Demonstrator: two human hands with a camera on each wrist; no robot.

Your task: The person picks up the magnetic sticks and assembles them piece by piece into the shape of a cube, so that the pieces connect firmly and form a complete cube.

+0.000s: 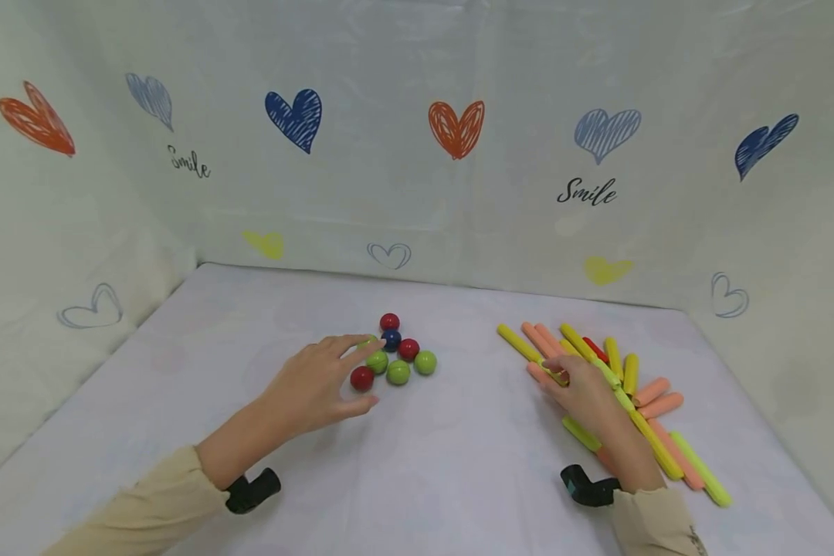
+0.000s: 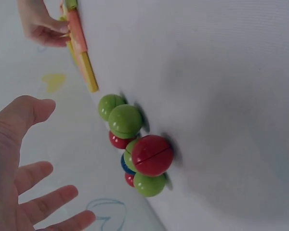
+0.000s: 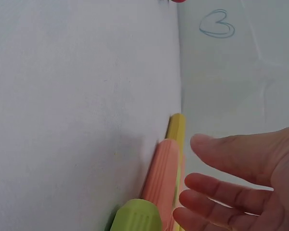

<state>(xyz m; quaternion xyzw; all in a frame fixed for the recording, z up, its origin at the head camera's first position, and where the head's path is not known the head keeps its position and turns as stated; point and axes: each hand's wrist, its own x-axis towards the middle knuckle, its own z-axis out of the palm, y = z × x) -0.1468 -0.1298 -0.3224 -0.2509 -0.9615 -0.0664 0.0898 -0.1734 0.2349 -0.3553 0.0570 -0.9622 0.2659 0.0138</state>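
My left hand (image 1: 313,386) reaches over the table beside a cluster of small glossy balls, thumb and fingers spread apart with nothing between them. Red balls (image 1: 362,378), green balls (image 1: 398,372) and one blue ball (image 1: 391,340) make up the cluster, and the fingers partly cover a green one at its left. On the other side, my right hand (image 1: 591,398) hovers over a loose pile of ribbed sticks. Its thumb stands apart from the loosely bent fingers in the right wrist view, close by an orange stick (image 3: 162,173) and a yellow stick (image 3: 176,127).
Around the right forearm lie more sticks, among them a long green stick (image 1: 702,471), short orange sticks (image 1: 659,405) and a red stick (image 1: 595,350). A white cloth (image 1: 459,432) covers the table. Behind it hangs a curtain (image 1: 389,193) printed with hearts.
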